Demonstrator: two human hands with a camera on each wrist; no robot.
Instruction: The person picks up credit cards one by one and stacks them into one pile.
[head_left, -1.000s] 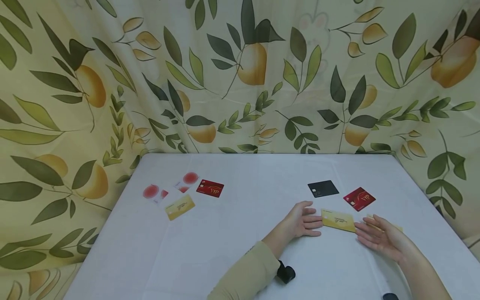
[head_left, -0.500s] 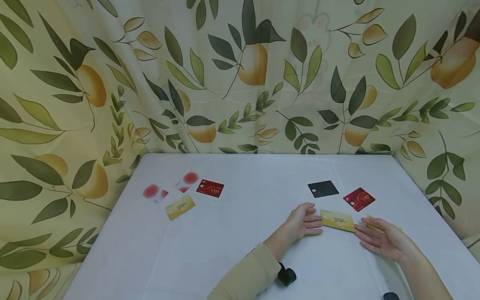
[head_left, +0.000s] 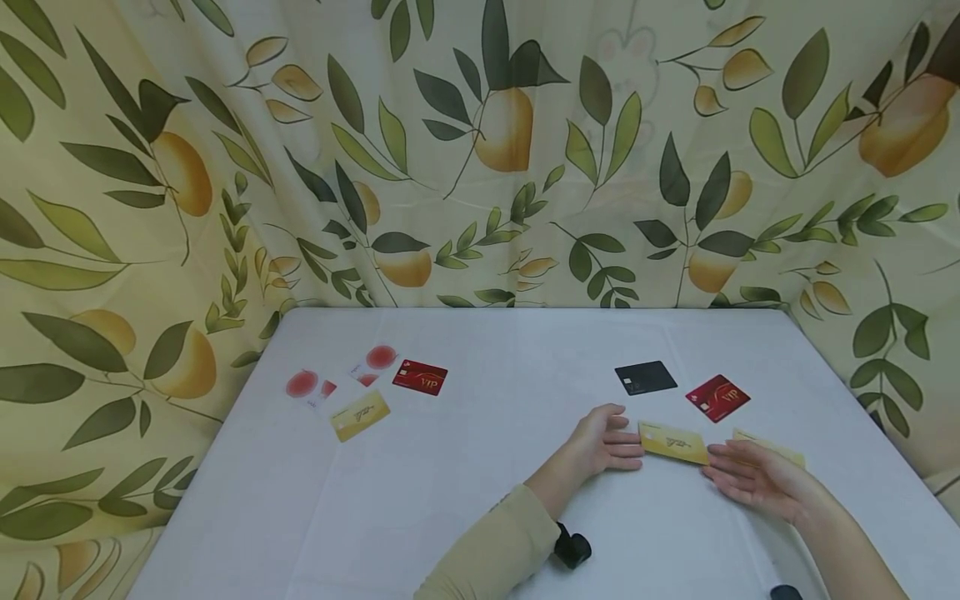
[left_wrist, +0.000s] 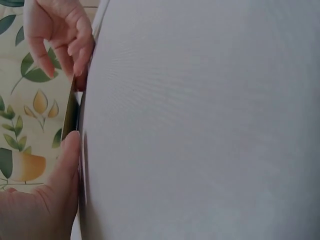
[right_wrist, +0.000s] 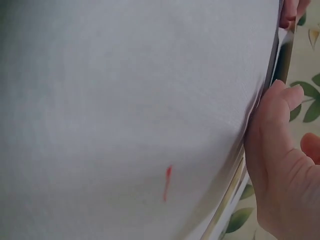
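OK, far L of frame you've got two pale cards w/ red discs [head_left: 302, 383], a lone gold card [head_left: 361, 416] just below them and a red VIP card [head_left: 420, 377] beside. Lower centre-right, your L hand [head_left: 600, 443], fingers straight, tips at the L end of the mid gold card [head_left: 673, 442]; black card [head_left: 646, 377] lies just above. The mid card sits btwn your hands, looks tilted up in the L wrist view; can't tell if it's fully off the table. Prob. light, stiff, slick plastic: hold both short ends, don't squeeze hard or it'll bow/slip. Upper R of it, another VIP card [head_left: 718, 398]; then your R hand [head_left: 768, 479], fingers extended to the R end, partly hiding a second gold card [head_left: 791, 455]
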